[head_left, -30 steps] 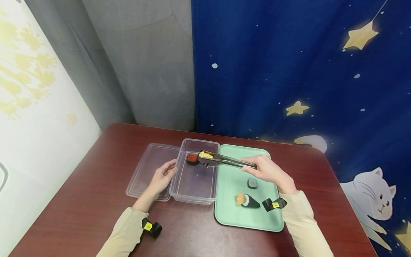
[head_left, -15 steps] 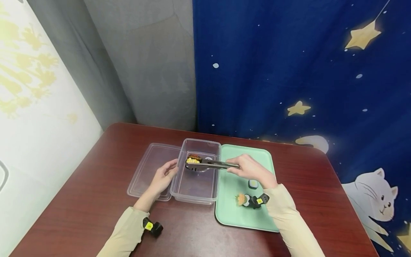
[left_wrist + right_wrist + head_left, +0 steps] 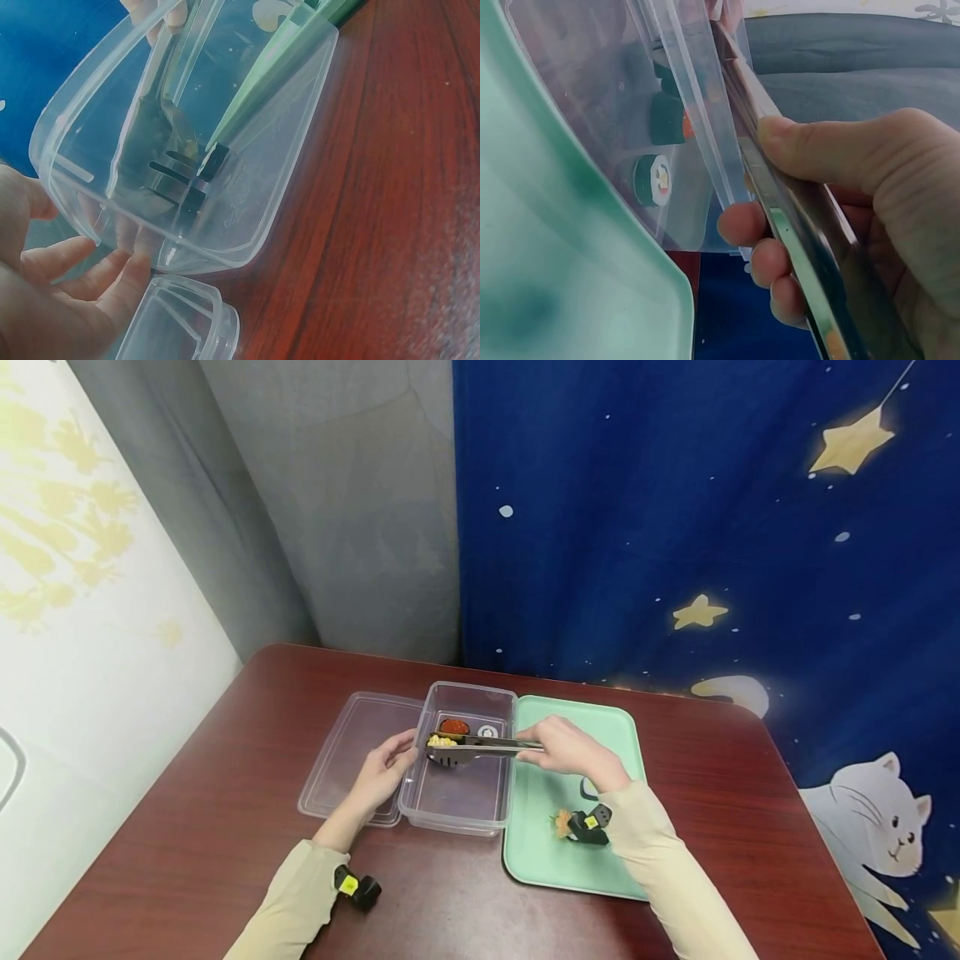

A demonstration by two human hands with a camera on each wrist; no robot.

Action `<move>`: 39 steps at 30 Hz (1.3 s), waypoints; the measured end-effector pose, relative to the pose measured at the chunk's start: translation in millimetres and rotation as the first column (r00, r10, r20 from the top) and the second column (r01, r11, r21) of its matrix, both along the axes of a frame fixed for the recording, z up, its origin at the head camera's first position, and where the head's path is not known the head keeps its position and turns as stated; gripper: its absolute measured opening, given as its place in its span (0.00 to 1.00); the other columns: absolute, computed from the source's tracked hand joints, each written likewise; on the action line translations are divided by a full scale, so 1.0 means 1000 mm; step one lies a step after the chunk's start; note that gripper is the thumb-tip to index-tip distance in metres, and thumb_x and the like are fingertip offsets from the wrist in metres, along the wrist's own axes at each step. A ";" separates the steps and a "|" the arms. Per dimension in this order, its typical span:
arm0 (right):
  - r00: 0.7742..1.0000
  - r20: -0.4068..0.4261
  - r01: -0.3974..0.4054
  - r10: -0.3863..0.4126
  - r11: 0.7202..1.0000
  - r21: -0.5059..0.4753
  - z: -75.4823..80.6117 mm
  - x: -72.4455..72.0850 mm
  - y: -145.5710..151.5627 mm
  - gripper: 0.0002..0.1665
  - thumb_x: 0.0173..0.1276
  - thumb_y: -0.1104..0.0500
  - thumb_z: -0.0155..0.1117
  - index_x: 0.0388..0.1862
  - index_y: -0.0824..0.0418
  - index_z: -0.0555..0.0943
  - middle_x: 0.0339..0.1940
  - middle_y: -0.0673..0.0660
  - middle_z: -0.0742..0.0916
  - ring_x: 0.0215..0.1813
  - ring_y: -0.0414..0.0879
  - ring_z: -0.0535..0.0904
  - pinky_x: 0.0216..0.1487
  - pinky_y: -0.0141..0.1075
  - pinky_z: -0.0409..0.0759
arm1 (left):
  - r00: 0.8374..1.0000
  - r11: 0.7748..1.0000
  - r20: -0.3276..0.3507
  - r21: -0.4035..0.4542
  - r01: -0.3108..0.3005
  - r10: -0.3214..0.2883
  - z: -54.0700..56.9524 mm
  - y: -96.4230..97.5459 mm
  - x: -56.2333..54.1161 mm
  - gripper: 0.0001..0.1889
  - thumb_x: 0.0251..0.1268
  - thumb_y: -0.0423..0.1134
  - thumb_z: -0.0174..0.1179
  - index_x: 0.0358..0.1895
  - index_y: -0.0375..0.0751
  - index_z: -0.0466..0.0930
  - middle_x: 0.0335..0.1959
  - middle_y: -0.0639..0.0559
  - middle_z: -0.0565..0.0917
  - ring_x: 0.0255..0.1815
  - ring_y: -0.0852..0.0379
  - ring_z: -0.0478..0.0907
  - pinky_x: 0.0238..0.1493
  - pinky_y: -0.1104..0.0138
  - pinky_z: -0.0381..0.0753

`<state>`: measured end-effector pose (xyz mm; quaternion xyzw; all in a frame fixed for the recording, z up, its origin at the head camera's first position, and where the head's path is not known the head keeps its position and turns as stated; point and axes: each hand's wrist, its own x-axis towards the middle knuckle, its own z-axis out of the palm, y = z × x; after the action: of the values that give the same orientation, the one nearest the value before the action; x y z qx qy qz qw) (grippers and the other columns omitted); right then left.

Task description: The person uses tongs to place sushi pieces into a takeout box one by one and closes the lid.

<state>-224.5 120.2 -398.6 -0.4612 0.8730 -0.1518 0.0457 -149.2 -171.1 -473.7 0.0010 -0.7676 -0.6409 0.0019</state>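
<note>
- Nearest on the green tray [image 3: 540, 870], over on the right: a hand roll [image 3: 561, 823], partly covered by the right wrist's camera. Just beyond it there's a small roll [image 3: 588, 788], half hidden by the cuff.
- Clear plastic box [image 3: 450, 822] sits left of the tray. Looks light and a bit bendy, so I'd guess it skids easily; steady it by a side wall.
- Left hand [image 3: 378, 777] is at the box's left wall: fingers loosely bent, tips touching the outside, not wrapped round anything. The lid [image 3: 341, 768] lies flat on the left.
- Right hand [image 3: 562, 747] pinches the tongs [image 3: 487, 745], thumb on one side and fingers curled on the other.
- Corn sushi [image 3: 442, 741] is between the tong tips, inside the box toward the left wall. Can't tell if it touches the floor. Probably light; I'd squeeze gently around the dark wrap, not the topping.
- Farther back in the box: red-topped sushi [image 3: 453, 727], with a round roll [image 3: 487, 732] to its right.
</note>
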 end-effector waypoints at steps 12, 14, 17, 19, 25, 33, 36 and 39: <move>1.000 -0.011 -0.013 0.013 0.997 0.072 0.008 0.002 -0.009 0.04 0.61 0.58 0.66 0.27 0.55 0.82 0.18 0.43 0.78 0.20 0.36 0.63 0.23 0.29 0.65 | 1.000 1.000 0.007 0.003 -0.002 0.002 0.001 0.001 0.001 0.22 0.70 0.32 0.51 0.65 0.29 0.65 0.59 0.30 0.72 0.60 0.41 0.71 0.61 0.62 0.71; 1.000 -0.016 -0.009 0.010 0.996 0.084 0.009 0.003 -0.010 0.04 0.61 0.58 0.66 0.27 0.55 0.83 0.18 0.43 0.77 0.20 0.36 0.63 0.23 0.28 0.65 | 1.000 1.000 0.008 0.002 -0.002 0.002 0.001 0.001 0.001 0.22 0.70 0.32 0.50 0.65 0.28 0.64 0.59 0.30 0.72 0.60 0.41 0.71 0.61 0.61 0.71; 1.000 -0.027 -0.009 0.011 0.995 0.097 0.010 0.004 -0.012 0.04 0.61 0.58 0.67 0.28 0.55 0.83 0.18 0.43 0.78 0.20 0.36 0.63 0.22 0.28 0.65 | 1.000 1.000 0.009 0.011 -0.001 0.001 0.001 0.001 0.001 0.22 0.70 0.31 0.50 0.65 0.28 0.64 0.59 0.30 0.72 0.60 0.40 0.71 0.62 0.60 0.71; 1.000 -0.023 -0.006 0.009 0.995 0.099 0.010 0.004 -0.013 0.03 0.61 0.58 0.67 0.30 0.56 0.84 0.19 0.43 0.80 0.20 0.36 0.64 0.22 0.28 0.66 | 1.000 1.000 0.011 0.016 0.000 -0.001 0.001 0.001 0.001 0.22 0.70 0.31 0.50 0.65 0.28 0.64 0.59 0.29 0.72 0.59 0.39 0.71 0.61 0.61 0.71; 1.000 -0.008 0.006 -0.006 0.995 0.104 0.013 0.005 -0.016 0.05 0.61 0.58 0.67 0.33 0.57 0.85 0.21 0.44 0.82 0.20 0.36 0.64 0.24 0.29 0.67 | 1.000 1.000 0.004 0.013 -0.001 0.001 0.000 0.001 0.001 0.22 0.70 0.32 0.51 0.64 0.28 0.65 0.59 0.30 0.72 0.59 0.40 0.71 0.59 0.66 0.72; 1.000 -0.001 0.018 -0.018 1.000 0.013 0.020 0.010 0.002 0.10 0.63 0.56 0.65 0.38 0.61 0.84 0.20 0.46 0.80 0.18 0.33 0.62 0.24 0.28 0.67 | 1.000 1.000 -0.030 0.002 -0.005 0.005 -0.003 0.001 0.000 0.22 0.68 0.31 0.52 0.63 0.27 0.65 0.57 0.29 0.74 0.57 0.39 0.73 0.59 0.63 0.74; 1.000 -0.004 0.024 -0.025 0.998 -0.058 0.020 0.014 0.017 0.13 0.64 0.57 0.64 0.42 0.64 0.82 0.15 0.45 0.76 0.15 0.31 0.60 0.22 0.27 0.66 | 1.000 1.000 -0.026 0.008 0.001 -0.001 -0.003 0.001 0.000 0.22 0.68 0.31 0.52 0.64 0.27 0.65 0.57 0.29 0.73 0.57 0.38 0.73 0.59 0.62 0.74; 0.999 -0.017 0.038 -0.041 0.990 -0.133 0.021 0.017 0.033 0.16 0.63 0.57 0.65 0.46 0.66 0.81 0.15 0.44 0.76 0.14 0.29 0.60 0.23 0.28 0.70 | 1.000 1.000 -0.014 0.013 0.005 -0.005 -0.003 0.000 0.000 0.22 0.68 0.31 0.51 0.64 0.28 0.65 0.58 0.29 0.73 0.58 0.38 0.72 0.59 0.60 0.73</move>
<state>-207.2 153.3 -378.0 -0.4474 0.8704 -0.2057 0.0035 -149.2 -171.1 -476.8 -0.0053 -0.7633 -0.6460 0.0058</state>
